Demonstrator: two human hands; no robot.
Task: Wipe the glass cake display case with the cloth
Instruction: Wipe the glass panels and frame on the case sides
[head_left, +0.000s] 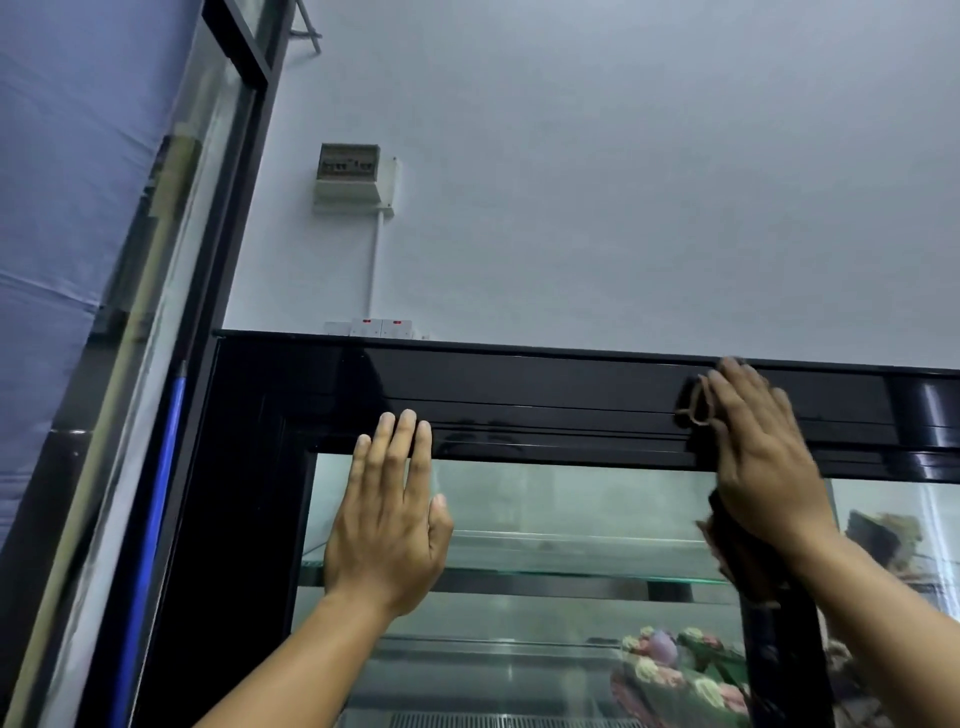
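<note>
Glass cake display case (545, 509): left hand (387, 525) spread flat on pane; right hand (763, 462) pressing brown cloth (693, 402) against black frame.

Cake (675, 670) inside display case (519, 379) (switchbox (353, 176) on wall above).

The cloth (748, 566) is dark brown, the case frame (519, 384) glossy black, the wall (623, 182) pale grey-blue.

Two hands: left hand (387, 525), right hand (763, 457). One cloth (698, 402) (brown, partly hidden under the right hand). One display case (519, 379). One cake (680, 675) visible inside. One breaker box (353, 176) on wall. Two red-marked switches (382, 327).
</note>
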